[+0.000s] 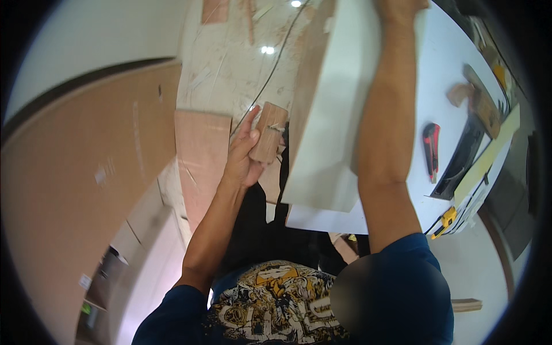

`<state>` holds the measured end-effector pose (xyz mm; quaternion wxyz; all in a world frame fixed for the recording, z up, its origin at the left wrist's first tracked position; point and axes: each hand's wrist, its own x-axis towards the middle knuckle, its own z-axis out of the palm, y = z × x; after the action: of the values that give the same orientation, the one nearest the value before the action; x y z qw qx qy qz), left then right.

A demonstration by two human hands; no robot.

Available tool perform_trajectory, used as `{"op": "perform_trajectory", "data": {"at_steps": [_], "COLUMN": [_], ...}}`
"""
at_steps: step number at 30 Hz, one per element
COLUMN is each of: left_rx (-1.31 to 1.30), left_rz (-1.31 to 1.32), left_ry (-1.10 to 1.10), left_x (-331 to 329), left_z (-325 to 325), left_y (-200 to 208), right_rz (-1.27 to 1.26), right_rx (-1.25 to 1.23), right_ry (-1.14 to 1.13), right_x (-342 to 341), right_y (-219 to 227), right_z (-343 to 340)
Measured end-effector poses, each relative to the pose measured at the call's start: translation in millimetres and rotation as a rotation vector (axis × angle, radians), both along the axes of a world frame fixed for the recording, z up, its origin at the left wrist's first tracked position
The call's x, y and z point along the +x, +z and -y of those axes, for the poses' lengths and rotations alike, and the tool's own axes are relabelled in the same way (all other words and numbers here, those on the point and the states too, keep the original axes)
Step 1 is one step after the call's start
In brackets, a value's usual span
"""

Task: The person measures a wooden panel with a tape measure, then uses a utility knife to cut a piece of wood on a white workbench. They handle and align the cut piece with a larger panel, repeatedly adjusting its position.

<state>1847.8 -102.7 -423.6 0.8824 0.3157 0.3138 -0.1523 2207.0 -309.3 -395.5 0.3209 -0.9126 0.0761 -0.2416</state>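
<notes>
My left hand is closed around a small light-brown wooden block, held over the floor to the left of the table. A dark, ragged line runs across the block's face. My right arm reaches far forward over a long white panel piece, which has a raw wood-coloured edge on its left side. My right hand is at the far end of that piece, cut off by the top of the picture, so its fingers are hidden. The white piece lies on a white table.
On the table's right lie a red-and-black utility knife, a hammer-like tool, a black strip and a yellow cutter. A plywood sheet and a dark cable lie on the floor. A large brown board stands at left.
</notes>
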Motion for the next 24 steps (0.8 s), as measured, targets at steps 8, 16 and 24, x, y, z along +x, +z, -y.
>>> {"op": "perform_trajectory", "data": {"at_steps": [8,16,24], "left_rx": [1.377,1.472,1.292], "left_rz": [0.399,0.475,-0.016], "left_ry": [-0.478,-0.033,-0.04], "left_x": [11,14,-48], "left_z": [-90,-148,-166], "left_y": [64,96,8], "right_rz": [-0.832,-0.609,-0.355], "right_rx": [0.333,0.47,0.822], "right_ry": [1.772,1.72,1.159], "right_x": [-105,-171,-107], "right_y": [71,56,37], "right_z": [-129,-192,-151]}}
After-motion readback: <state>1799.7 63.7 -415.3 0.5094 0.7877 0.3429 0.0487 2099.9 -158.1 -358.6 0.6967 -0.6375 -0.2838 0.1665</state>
